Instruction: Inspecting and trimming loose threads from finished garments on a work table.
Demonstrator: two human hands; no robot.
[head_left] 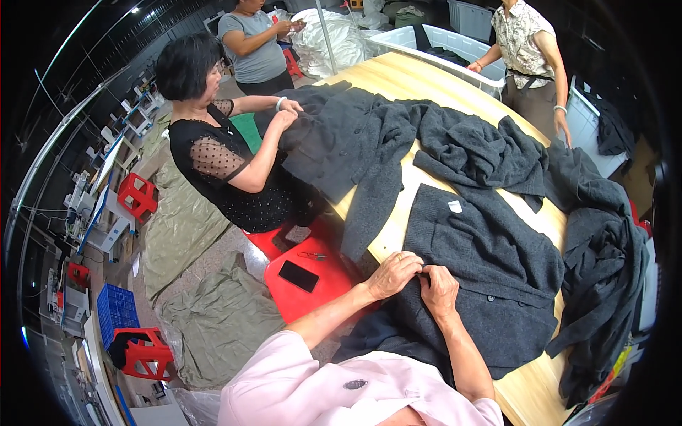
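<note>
The person's left hand and right hand meet at the edge of a dark grey knit garment, fingertips pinching the fabric. The garment lies on a light wooden table, a small white label on its upper part, buttons beyond the right hand. To the left, a red stool bears a black phone. A co-worker in a black top handles another grey garment.
</note>
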